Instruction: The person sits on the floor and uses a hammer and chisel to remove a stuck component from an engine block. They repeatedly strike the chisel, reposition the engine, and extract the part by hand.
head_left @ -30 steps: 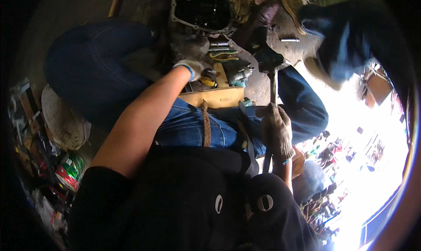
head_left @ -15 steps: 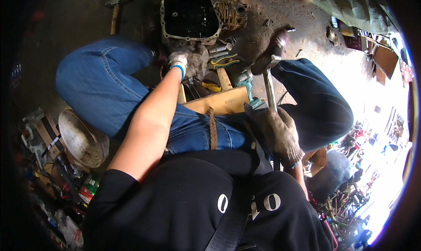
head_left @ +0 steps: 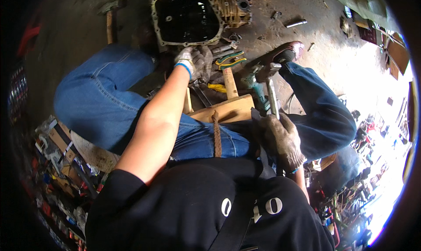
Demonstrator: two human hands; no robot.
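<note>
My left hand (head_left: 193, 63), in a soiled knitted glove, is at the lower edge of an oily metal housing (head_left: 187, 43). Its fingers look curled; what they hold, if anything, is hidden. The housing has a wide open cavity with dark, wet-looking oil inside. My right hand (head_left: 283, 137), also gloved, is closed round the metal shaft of a hammer (head_left: 272, 91). The hammer stands head-up over my right leg. Between my legs is a wooden board piece (head_left: 226, 110) with upright wooden legs, and a brown rope hangs over my lap.
Pliers with green-and-yellow handles (head_left: 230, 60), a teal power tool (head_left: 258, 91) and a yellow-handled tool (head_left: 217, 88) lie past the board. Another hammer (head_left: 110, 25) lies far left. A metal tube (head_left: 296, 23) lies on the oily floor. Cluttered parts fill both sides.
The view has shifted slightly. The hammer in my right hand has tipped a little and its head sits lower. My left hand stays by the housing. A blurred shape at the top edge is gone.
</note>
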